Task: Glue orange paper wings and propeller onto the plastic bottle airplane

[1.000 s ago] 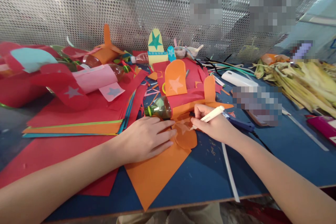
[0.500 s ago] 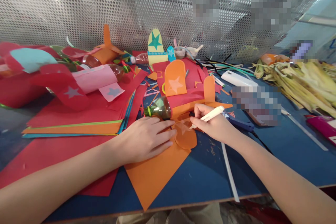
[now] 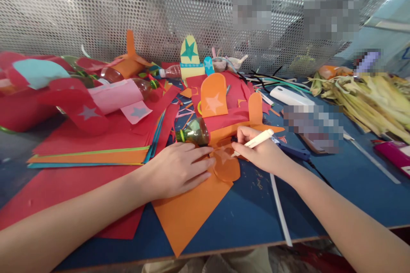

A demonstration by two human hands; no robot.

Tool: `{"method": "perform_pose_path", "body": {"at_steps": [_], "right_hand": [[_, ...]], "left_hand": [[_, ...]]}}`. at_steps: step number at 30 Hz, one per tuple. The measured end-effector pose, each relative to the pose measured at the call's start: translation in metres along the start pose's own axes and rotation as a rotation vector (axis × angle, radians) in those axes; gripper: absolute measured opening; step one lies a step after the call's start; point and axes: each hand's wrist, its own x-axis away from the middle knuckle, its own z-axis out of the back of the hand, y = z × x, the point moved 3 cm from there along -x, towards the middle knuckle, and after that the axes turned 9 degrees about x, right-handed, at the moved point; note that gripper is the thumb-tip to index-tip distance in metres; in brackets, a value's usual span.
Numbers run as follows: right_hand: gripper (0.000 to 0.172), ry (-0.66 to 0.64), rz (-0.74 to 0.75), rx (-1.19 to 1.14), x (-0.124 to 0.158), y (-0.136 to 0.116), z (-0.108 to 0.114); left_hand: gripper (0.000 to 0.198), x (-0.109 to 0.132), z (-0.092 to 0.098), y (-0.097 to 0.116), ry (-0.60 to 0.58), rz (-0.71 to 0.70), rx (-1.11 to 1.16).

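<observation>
Between the fingers of my right hand (image 3: pixel 256 147) is a white marker (image 3: pixel 258 140), its tip down on the lower orange paper wing (image 3: pixel 228 170). That wing bears a pale star (image 3: pixel 223 155). It belongs to a plane made from a green plastic bottle (image 3: pixel 194 131) wrapped in red and orange paper. My left hand (image 3: pixel 179 168) lies flat, fingers spread, with the fingertips on the wing's left edge. Under the palm is an orange sheet (image 3: pixel 188 217). The plane's upper wing (image 3: pixel 214 96), also with a star, and its tail fin (image 3: pixel 255 108) stand up behind.
Stacked coloured paper (image 3: pixel 92 153) and other bottle planes (image 3: pixel 115 96) fill the left side. A white glue stick (image 3: pixel 280 213) lies near the table's front edge. To the right are a blue glue gun (image 3: pixel 293 150), a white-handled tool (image 3: pixel 293 96) and dried husks (image 3: pixel 368 102). Perforated metal (image 3: pixel 144 8) rises behind.
</observation>
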Motion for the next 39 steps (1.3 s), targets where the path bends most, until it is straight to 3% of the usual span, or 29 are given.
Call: {"method": "perform_pose_path", "body": {"at_steps": [8, 16, 19, 22, 25, 27, 29, 32, 36, 39], "right_hand": [[0.023, -0.01, 0.005, -0.008, 0.001, 0.0, -0.001], [0.025, 0.156, 0.167, -0.274, 0.013, -0.009, 0.007], [0.018, 0.363, 0.326, -0.271, 0.024, -0.014, 0.014], [0.014, 0.701, 0.454, -0.178, 0.032, -0.02, 0.025], [0.019, 0.958, 0.343, -0.15, 0.031, -0.019, 0.035], [0.023, 1.053, 0.258, -0.207, 0.026, -0.014, 0.042], [0.023, 1.063, 0.214, -0.273, 0.019, -0.006, 0.048], [0.025, 1.066, 0.147, -0.363, 0.01, 0.009, 0.054], [0.032, 0.865, 0.014, -0.301, -0.002, 0.023, 0.052], [0.031, 0.761, 0.01, -0.282, -0.006, 0.027, 0.048]], "left_hand": [[0.032, 0.001, 0.0, 0.0, -0.015, -0.006, -0.008], [0.027, 0.0, 0.006, 0.01, 0.016, -0.071, -0.196], [0.02, 0.002, 0.009, 0.015, 0.068, -0.128, -0.207], [0.022, 0.003, 0.014, 0.014, 0.149, -0.099, -0.14], [0.028, 0.004, 0.022, 0.01, 0.238, -0.019, -0.025], [0.025, 0.006, 0.028, 0.005, 0.338, 0.041, 0.014], [0.019, 0.007, 0.033, -0.001, 0.417, 0.109, 0.001], [0.019, 0.01, 0.035, -0.014, 0.447, 0.239, -0.107], [0.043, 0.012, 0.031, -0.029, 0.295, 0.384, -0.156], [0.052, 0.013, 0.028, -0.033, 0.233, 0.399, -0.154]]}}
